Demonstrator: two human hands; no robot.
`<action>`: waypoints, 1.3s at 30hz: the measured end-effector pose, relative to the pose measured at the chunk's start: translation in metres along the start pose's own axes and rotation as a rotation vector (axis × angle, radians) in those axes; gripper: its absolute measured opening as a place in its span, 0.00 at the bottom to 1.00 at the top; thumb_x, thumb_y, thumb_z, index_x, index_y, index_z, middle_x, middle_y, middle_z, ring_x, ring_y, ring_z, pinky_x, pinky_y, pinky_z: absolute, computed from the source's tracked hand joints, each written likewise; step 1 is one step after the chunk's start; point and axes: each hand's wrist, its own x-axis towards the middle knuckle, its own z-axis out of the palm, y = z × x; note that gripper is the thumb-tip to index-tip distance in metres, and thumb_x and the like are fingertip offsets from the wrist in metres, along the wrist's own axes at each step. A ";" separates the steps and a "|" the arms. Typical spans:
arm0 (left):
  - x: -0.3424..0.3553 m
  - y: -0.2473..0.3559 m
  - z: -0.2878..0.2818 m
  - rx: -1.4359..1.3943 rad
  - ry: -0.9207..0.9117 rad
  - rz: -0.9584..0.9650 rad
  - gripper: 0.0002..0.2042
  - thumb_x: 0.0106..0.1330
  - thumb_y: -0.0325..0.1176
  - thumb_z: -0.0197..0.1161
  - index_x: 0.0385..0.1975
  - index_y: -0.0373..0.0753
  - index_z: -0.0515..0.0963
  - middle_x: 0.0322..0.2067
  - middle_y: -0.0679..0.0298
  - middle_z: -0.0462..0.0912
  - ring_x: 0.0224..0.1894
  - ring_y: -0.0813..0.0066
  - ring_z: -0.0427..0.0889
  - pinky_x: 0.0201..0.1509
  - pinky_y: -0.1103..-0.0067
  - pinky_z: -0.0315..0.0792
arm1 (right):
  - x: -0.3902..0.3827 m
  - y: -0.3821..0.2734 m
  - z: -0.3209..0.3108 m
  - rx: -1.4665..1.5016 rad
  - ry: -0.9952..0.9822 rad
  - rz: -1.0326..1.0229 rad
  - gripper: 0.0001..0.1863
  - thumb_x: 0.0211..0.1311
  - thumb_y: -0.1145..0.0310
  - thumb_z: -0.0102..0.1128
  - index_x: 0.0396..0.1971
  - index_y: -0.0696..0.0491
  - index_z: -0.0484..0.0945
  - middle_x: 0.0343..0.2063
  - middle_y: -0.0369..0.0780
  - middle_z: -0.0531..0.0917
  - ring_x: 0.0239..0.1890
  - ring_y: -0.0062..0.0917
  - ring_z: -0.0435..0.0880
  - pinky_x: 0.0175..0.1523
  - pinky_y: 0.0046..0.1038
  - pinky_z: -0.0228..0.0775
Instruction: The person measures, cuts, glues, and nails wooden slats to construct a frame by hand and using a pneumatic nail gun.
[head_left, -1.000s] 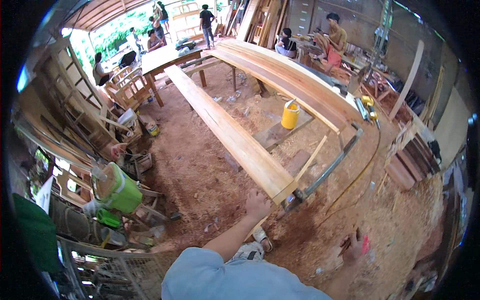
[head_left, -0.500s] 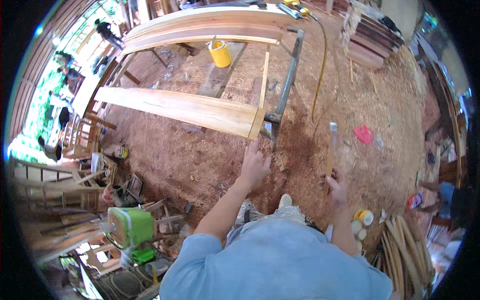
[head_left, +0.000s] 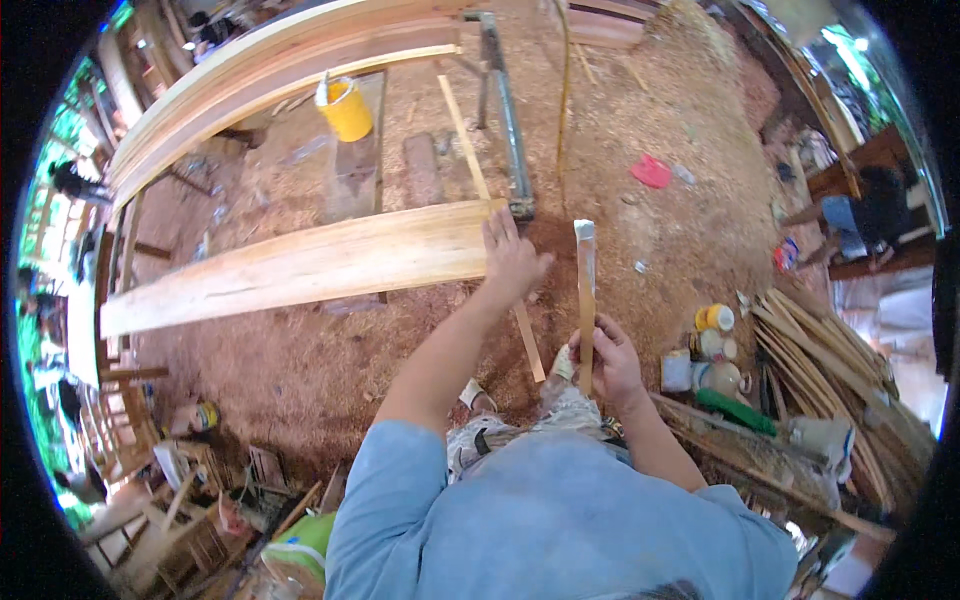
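A wide pale board [head_left: 310,262] stretches from the left to the middle, its right end by a metal frame [head_left: 512,140]. On that end my left hand [head_left: 512,262] lies with its fingers stretched out. My right hand [head_left: 612,365] is closed round the lower part of a flat, narrow wooden stick [head_left: 586,305]. The stick points away from me, and its far end is whitish. A thin wooden strip [head_left: 527,342] passes below the board and shows on both sides of it.
Beyond the board stand a yellow bucket [head_left: 346,112] and a stack of long planks [head_left: 290,62]. A hose [head_left: 563,90] runs over the shavings-covered ground. At right are containers [head_left: 712,318], a pile of wooden strips [head_left: 825,370] and another person [head_left: 880,210]. A green jug [head_left: 312,540] is at lower left.
My left hand has come onto the board's end, with its fingers lying over it. The stick in my right hand is now closer to the board. The whole view has shifted and turned.
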 end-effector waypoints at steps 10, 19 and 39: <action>0.073 -0.154 -0.031 0.006 0.162 -0.241 0.33 0.70 0.58 0.46 0.58 0.33 0.72 0.65 0.47 0.65 0.67 0.49 0.61 0.69 0.55 0.55 | -0.031 0.033 0.015 -0.103 0.168 0.081 0.20 0.72 0.68 0.49 0.60 0.58 0.70 0.34 0.37 0.81 0.30 0.19 0.79 0.35 0.22 0.72; 0.062 -0.227 -0.038 0.023 0.248 -0.421 0.32 0.67 0.59 0.48 0.50 0.31 0.79 0.67 0.59 0.64 0.70 0.50 0.57 0.72 0.63 0.52 | -0.003 0.070 0.034 -0.288 0.266 0.241 0.21 0.71 0.67 0.51 0.60 0.57 0.73 0.33 0.34 0.81 0.28 0.13 0.76 0.31 0.17 0.67; 0.055 -0.214 -0.053 -0.017 0.060 -0.479 0.32 0.65 0.56 0.42 0.47 0.32 0.80 0.58 0.49 0.74 0.71 0.43 0.53 0.71 0.51 0.47 | 0.010 0.112 0.082 -0.433 0.570 0.222 0.18 0.68 0.67 0.55 0.55 0.56 0.77 0.31 0.35 0.83 0.27 0.16 0.77 0.36 0.22 0.71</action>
